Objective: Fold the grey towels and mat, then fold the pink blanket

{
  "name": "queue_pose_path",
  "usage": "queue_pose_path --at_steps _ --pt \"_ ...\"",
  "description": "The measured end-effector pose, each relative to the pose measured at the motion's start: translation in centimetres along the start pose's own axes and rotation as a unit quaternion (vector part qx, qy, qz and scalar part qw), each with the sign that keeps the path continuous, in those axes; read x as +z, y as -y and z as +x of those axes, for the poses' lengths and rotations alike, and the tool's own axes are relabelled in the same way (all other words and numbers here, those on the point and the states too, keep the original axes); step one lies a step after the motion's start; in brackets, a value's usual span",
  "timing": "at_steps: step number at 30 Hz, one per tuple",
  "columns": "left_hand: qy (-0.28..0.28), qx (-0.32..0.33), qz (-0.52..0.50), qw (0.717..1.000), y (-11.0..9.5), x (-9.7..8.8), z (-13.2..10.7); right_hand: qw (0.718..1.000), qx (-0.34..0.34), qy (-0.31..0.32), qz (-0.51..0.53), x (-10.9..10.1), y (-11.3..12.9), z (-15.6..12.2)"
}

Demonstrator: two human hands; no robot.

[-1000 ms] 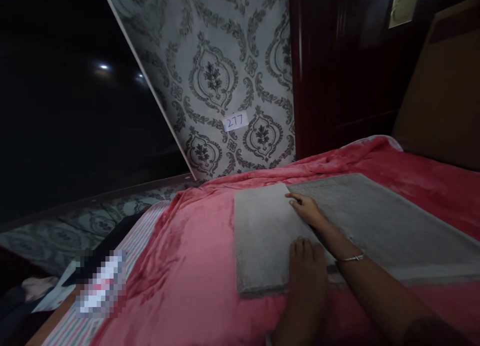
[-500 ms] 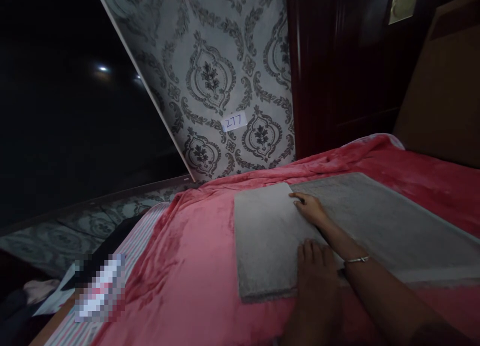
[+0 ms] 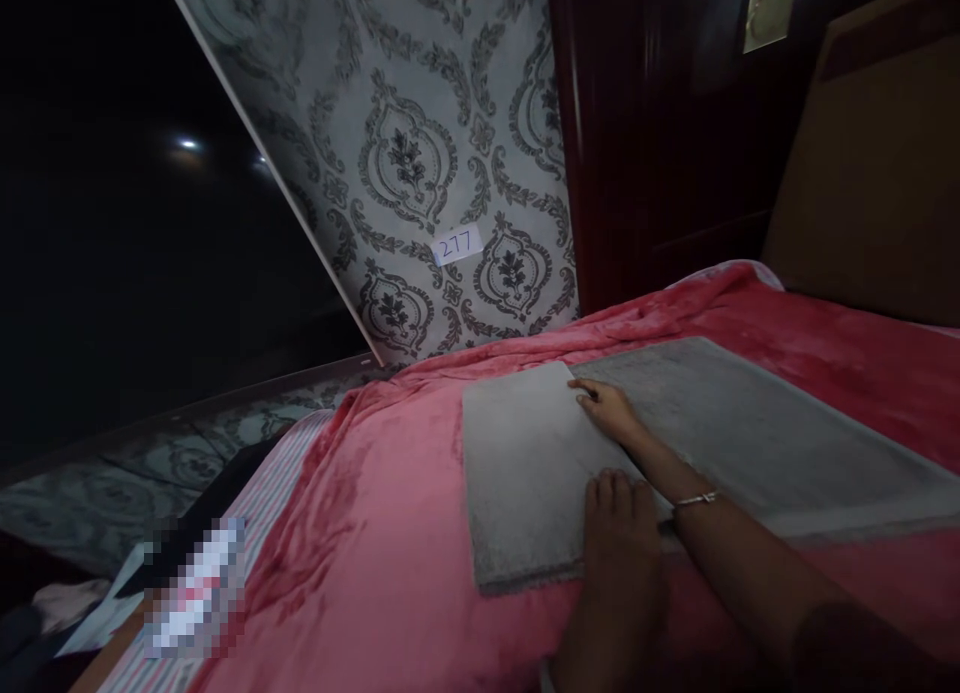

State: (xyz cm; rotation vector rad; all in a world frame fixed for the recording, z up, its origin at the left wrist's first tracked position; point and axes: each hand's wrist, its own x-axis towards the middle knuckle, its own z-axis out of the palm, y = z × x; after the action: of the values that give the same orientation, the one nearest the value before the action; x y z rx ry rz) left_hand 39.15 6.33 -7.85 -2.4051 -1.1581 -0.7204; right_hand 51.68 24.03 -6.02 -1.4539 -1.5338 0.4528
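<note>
A grey towel [image 3: 517,453] lies on the pink blanket with its left part folded over into a lighter panel. My right hand [image 3: 607,408], with a bracelet on the wrist, pinches the far part of the panel's right edge between index finger and thumb. Closer to me, my left hand [image 3: 622,528] rests palm down over the panel's near right corner, fingers pointing away and lying on the fabric. Its thumb is hidden. To the right, the single-layer part of the towel [image 3: 757,433] spreads flat.
The pink blanket [image 3: 375,493] covers the bed, rumpled along its far side. A large dark screen [image 3: 135,253] stands at left. Behind are patterned wallpaper with a paper label [image 3: 457,244] reading 277, a dark red door [image 3: 660,133] and a brown board [image 3: 862,173].
The view has shifted slightly, so the scene sits a little further left. Both hands keep about the same places on the towel.
</note>
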Motion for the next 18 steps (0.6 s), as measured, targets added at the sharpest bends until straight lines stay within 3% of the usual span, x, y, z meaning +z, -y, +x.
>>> queue_pose_path --at_steps 9,14,18 --pt "-0.056 0.022 -0.018 0.998 0.1 -0.6 0.0 0.999 0.001 0.023 -0.032 -0.1 0.2 0.1" --pt "-0.012 0.015 -0.031 0.999 0.1 -1.0 0.2 0.996 -0.007 0.052 -0.076 -0.5 0.8 0.2" --pt "0.026 0.024 -0.083 0.996 -0.3 -2.5 -0.1 0.988 -0.013 0.065 -0.140 -1.1 1.7 0.2"
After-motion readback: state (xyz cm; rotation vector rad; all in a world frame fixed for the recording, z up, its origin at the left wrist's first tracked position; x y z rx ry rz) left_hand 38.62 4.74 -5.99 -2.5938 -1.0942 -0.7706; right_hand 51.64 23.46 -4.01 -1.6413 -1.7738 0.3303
